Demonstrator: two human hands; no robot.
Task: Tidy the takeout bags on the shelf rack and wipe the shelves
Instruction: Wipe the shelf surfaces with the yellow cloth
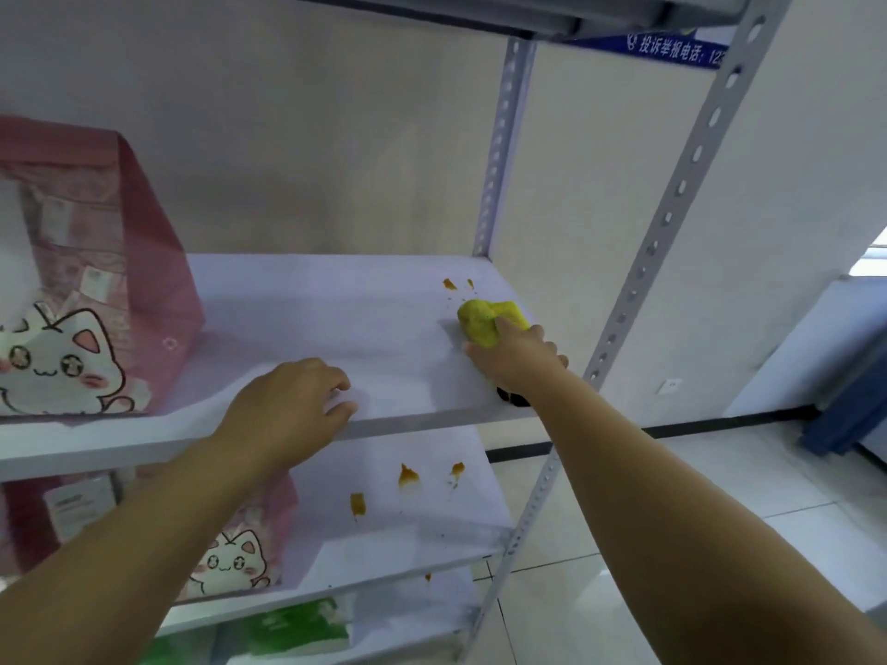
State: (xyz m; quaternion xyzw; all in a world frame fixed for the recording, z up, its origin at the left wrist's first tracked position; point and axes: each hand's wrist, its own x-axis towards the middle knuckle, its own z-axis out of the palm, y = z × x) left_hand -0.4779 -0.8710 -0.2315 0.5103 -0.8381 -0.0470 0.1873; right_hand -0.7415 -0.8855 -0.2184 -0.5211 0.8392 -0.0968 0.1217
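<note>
Yellow cloth bunched in right hand, fingers clamped round it, pressed on the white shelf near its back right corner, just short of orange stains. Left hand rests on that shelf's front edge, fingers loosely bent, holding nothing. Pink cat bag stands upright at far left. Lower shelf has orange smears and a second pink bag.

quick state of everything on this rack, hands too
yellow cloth, gripped, pressed on the upper shelf
right hand, gripping the cloth
left hand, resting on the upper shelf's front edge
upper shelf, orange stains beyond the cloth
lower shelf, orange blotches, unwiped
upper pink cat bag, upright, at left
lower pink cat bag, standing, partly hidden
green bag, bottom shelf, mostly hidden
</note>
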